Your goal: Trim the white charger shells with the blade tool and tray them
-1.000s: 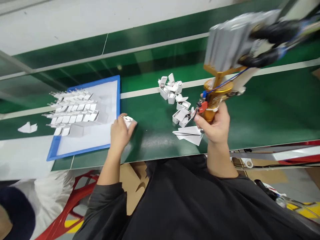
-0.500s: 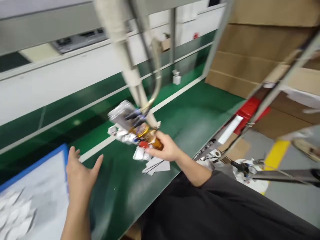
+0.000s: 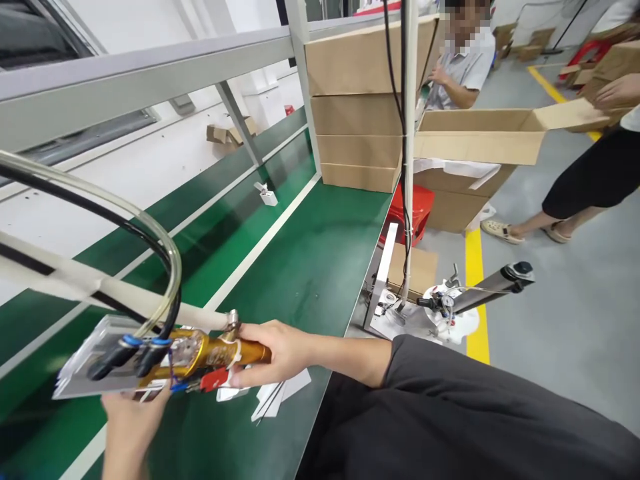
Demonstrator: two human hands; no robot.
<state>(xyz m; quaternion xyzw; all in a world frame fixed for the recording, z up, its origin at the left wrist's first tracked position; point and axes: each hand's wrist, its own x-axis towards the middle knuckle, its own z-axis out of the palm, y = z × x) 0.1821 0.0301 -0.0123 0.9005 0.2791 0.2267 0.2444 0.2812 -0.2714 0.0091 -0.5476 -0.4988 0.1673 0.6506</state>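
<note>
My right hand [image 3: 275,353] is wrapped around the gold cylindrical body of a hand-held air tool [image 3: 220,351] with a red lever. The tool lies nearly level above the bench, its front pointing left. At that end sits a clear plastic box-like cover [image 3: 95,353]. Black elbow fittings with blue rings join it to a clear hose [image 3: 173,267] and a black one. My left hand [image 3: 131,423] is at the underside of the tool's front, thumb raised; its fingers are hidden behind the tool. Small white cards [image 3: 280,397] lie on the bench below my right hand.
The green bench [image 3: 300,267] has a pale strip along it. Stacked cardboard boxes [image 3: 357,113] stand at its far end, with a post [image 3: 407,153] carrying cables nearby. On the floor at right are a red stool [image 3: 417,207] and a metal stand [image 3: 450,303]. Two people are beyond.
My view has swung right. The tool has tilted toward level with my right hand still around it. My left hand, spread apart from the tool before, is now against its front underside.
</note>
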